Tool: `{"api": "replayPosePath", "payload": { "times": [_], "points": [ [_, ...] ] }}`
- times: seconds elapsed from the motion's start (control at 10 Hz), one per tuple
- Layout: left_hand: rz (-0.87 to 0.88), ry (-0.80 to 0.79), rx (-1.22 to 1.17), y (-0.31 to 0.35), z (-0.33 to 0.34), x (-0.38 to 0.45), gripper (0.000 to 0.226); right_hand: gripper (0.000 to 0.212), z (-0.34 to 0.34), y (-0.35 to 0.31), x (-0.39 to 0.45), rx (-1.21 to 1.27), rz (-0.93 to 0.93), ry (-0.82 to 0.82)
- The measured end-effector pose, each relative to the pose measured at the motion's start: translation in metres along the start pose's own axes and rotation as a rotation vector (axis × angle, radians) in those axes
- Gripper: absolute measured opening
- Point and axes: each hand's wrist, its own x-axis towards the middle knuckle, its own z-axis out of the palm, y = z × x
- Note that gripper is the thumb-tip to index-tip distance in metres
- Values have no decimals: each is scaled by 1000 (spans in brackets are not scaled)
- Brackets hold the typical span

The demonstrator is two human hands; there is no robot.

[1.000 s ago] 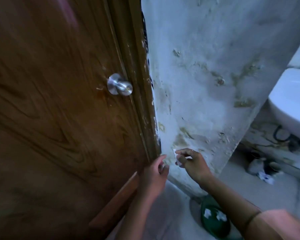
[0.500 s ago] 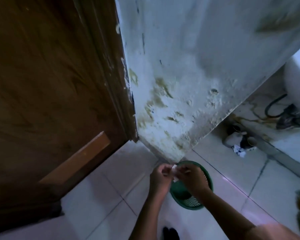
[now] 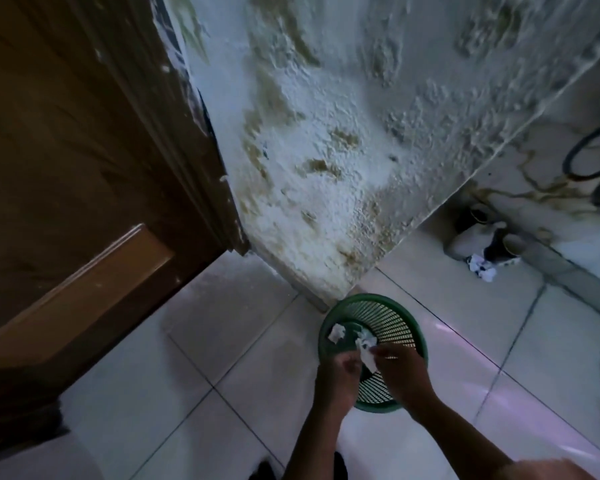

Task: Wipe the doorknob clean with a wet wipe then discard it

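Note:
A green mesh bin [image 3: 392,306] stands on the tiled floor at the foot of the wall corner. Both my hands hover over its near rim. My left hand [image 3: 338,374] and my right hand [image 3: 400,370] pinch a small white wet wipe [image 3: 367,356] between their fingertips, just above the bin's inside. Two crumpled white scraps, one on the left [image 3: 336,332] and one in the middle [image 3: 365,337], lie inside the bin. The doorknob is out of view; only the lower part of the brown wooden door [image 3: 66,188] shows at the left.
A stained, peeling white wall [image 3: 343,150] juts out to a corner right behind the bin. A pale jug [image 3: 471,242] and crumpled paper [image 3: 482,268] lie on the floor at the right, near a dark hose [image 3: 582,157]. My foot [image 3: 267,471] shows at the bottom edge.
My view has dropped from the doorknob to the floor. Both hands moved down with the wipe and now hold it over the green bin, which looks nearer.

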Motion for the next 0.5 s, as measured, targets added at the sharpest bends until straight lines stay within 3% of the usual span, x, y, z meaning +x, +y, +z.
{"api": "replayPosePath", "payload": {
  "times": [0.2, 0.5],
  "points": [
    [-105, -19, 219, -16, 1, 6, 36, 27, -2, 20, 5, -92, 54, 18],
    [-163, 156, 269, -2, -53, -34, 44, 25, -13, -14, -14, -127, -24, -20]
  ]
}}
